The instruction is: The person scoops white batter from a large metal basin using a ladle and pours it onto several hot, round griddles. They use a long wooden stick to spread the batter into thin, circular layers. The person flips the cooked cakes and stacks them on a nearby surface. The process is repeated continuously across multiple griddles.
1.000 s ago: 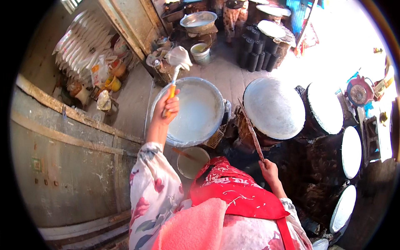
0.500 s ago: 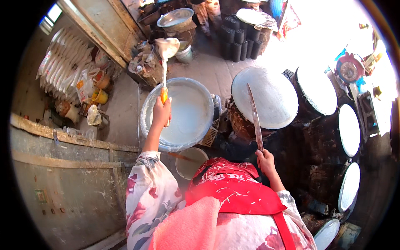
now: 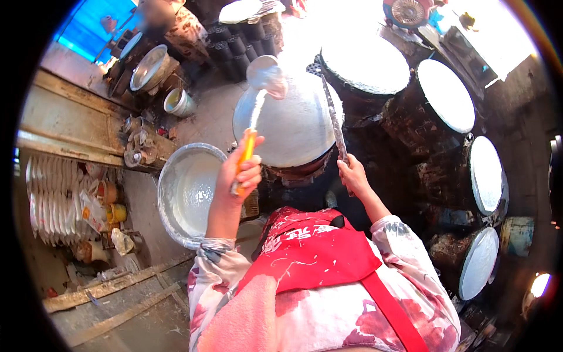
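My left hand (image 3: 239,168) is closed round the yellow handle of a ladle (image 3: 256,114). The ladle's bowl, smeared by motion, is over the far left part of a round griddle (image 3: 287,126). In my right hand (image 3: 355,176) is a long, flat, narrow spatula (image 3: 332,114) with a stained blade, pointing away from me over the griddle's right side. Left of the griddle stands a wide basin (image 3: 166,199) of white batter (image 3: 196,190). The griddle's top looks pale and bare, though the ladle and spatula hide parts of it.
More round griddles on dark stoves curve along the right, among them a near one (image 3: 478,264). Black cylindrical briquettes (image 3: 237,50) are stacked at the back. A bucket (image 3: 179,103) stands beyond the basin. Another person (image 3: 187,32) is at the far left.
The view has turned right. My left hand has carried the ladle from above the batter basin to over the griddle. The spatula remains in my right hand, over the griddle.
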### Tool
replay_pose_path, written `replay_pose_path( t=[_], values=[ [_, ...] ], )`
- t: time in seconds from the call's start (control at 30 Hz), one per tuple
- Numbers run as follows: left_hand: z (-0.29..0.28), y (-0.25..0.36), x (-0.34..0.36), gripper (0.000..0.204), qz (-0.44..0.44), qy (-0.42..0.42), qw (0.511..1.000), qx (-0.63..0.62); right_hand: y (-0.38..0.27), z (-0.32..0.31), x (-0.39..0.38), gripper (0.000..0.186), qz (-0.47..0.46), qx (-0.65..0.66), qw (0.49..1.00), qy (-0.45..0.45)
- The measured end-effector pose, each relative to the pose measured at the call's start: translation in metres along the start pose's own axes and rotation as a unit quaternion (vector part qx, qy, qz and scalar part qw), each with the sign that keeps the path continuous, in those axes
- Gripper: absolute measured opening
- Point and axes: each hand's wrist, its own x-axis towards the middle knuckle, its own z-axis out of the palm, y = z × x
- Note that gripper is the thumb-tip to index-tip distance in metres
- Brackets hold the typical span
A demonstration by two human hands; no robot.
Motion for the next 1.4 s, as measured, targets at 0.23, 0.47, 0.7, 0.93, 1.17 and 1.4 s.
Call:
replay_pose_path(
  t=[0.23,0.47,0.7,0.93,1.17,1.4],
  values=[
    [-0.008,-0.082,0.103,0.039,0.043,0.178,0.904,0.385,0.022,-0.016,0.022,0.023,-0.077,-0.193,0.975,0.077],
    [-0.054,-0.096,0.143,0.059,0.208,0.272,0.59,0.731,-0.019,0.011,0.029,0.027,-0.069,-0.309,0.947,0.057],
    [-0.071,-0.062,0.123,0.06,0.256,0.321,0.508,0.757,-0.04,-0.013,0.057,0.02,-0.121,-0.395,0.908,0.065],
    [-0.077,-0.058,0.113,0.059,0.257,0.345,0.474,0.768,-0.041,0.025,0.075,0.037,-0.169,-0.356,0.919,-0.003],
    [-0.085,-0.04,0.077,0.055,0.21,0.408,0.489,0.742,-0.048,0.01,0.088,0.019,-0.143,-0.435,0.889,-0.021],
    [-0.07,-0.044,0.034,0.057,0.197,0.417,0.502,0.732,-0.071,-0.013,0.114,0.018,-0.2,-0.445,0.871,-0.048]
  ],
)
